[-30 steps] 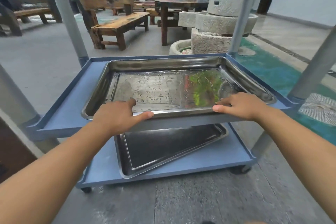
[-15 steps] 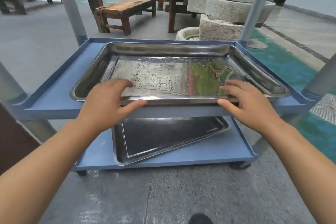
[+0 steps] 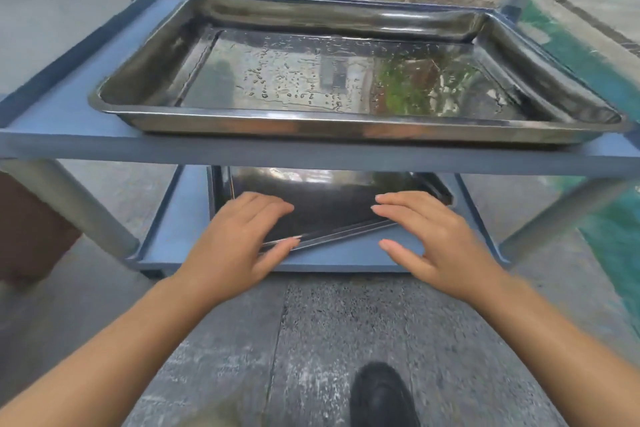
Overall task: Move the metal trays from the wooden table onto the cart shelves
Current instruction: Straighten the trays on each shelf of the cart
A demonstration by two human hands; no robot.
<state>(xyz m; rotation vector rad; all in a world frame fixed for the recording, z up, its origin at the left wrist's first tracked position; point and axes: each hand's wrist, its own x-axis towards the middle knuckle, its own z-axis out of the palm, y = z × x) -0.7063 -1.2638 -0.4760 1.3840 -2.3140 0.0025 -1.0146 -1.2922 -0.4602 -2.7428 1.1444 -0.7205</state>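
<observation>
Cart point(image 3: 311, 152): blue, two shelves visible, straight ahead of me.
Upper tray point(image 3: 346, 80): metal, wet, lies flat on the middle shelf, above and beyond both my hands.
Lower tray point(image 3: 332, 204): lies skewed on the bottom shelf, between and under my fingers.
Left hand point(image 3: 235, 246): spread open, empty, thumb at lower tray's near rim.
Right hand point(image 3: 433, 239): open, empty, fingertips over that tray.
Shoe point(image 3: 381, 395): black, on floor.

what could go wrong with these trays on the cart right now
The lower tray lies skewed on the bottom shelf, so squaring it could jam a corner against the shelf lip. The upper tray rests partly on the middle shelf's front edge and looks wet; a knock might slide it. Both open hands, left and right, work under that edge.
</observation>
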